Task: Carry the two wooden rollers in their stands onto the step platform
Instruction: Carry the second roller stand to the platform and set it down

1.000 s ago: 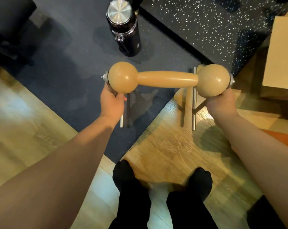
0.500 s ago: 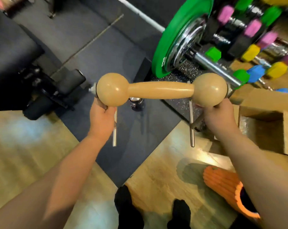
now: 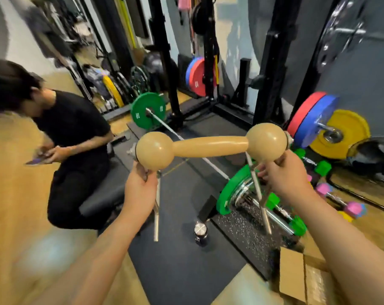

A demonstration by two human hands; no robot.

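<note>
I hold one wooden roller (image 3: 208,146), a tan bar with a round ball at each end, level at chest height. It sits in a metal stand whose thin legs (image 3: 157,208) hang down under each ball. My left hand (image 3: 140,188) grips the stand just below the left ball. My right hand (image 3: 283,175) grips the stand below the right ball. A second roller and the step platform are not in view.
A person in black (image 3: 76,155) crouches on a bench at the left. A barbell with green plates (image 3: 233,194) lies on the dark mat ahead. A black bottle (image 3: 200,232) stands on the mat. Coloured plates (image 3: 327,133), small dumbbells and cardboard boxes (image 3: 294,278) are at the right.
The view has swung up from the floor to the gym room. The roller stays held in both hands and has risen; the crouching person and the racks have come into view.
</note>
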